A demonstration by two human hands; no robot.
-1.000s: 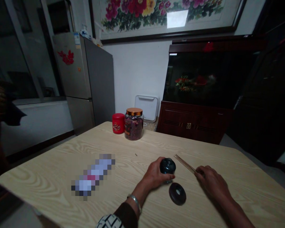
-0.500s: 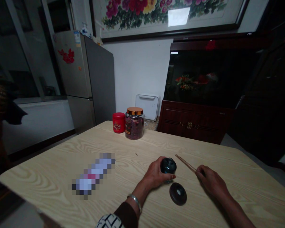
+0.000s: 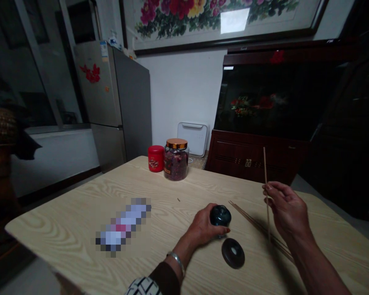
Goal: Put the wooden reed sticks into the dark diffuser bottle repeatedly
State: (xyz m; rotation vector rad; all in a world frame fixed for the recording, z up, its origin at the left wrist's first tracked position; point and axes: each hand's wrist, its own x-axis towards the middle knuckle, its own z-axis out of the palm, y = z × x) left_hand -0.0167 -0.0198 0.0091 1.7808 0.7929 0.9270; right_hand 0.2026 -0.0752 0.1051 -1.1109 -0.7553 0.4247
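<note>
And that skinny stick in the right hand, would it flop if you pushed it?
The stick is probably stiff: it looks straight though the right hand pinches it around the middle. Being so thin, it's likely light and might snap if pushed hard.

Glossy pot [image 3: 220, 214], perhaps glazed ceramic.

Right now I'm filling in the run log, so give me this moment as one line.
left hand: around dark pot | right hand: holding thin stick, near upright | on table: other sticks, dark disc | beyond: red canister
</note>
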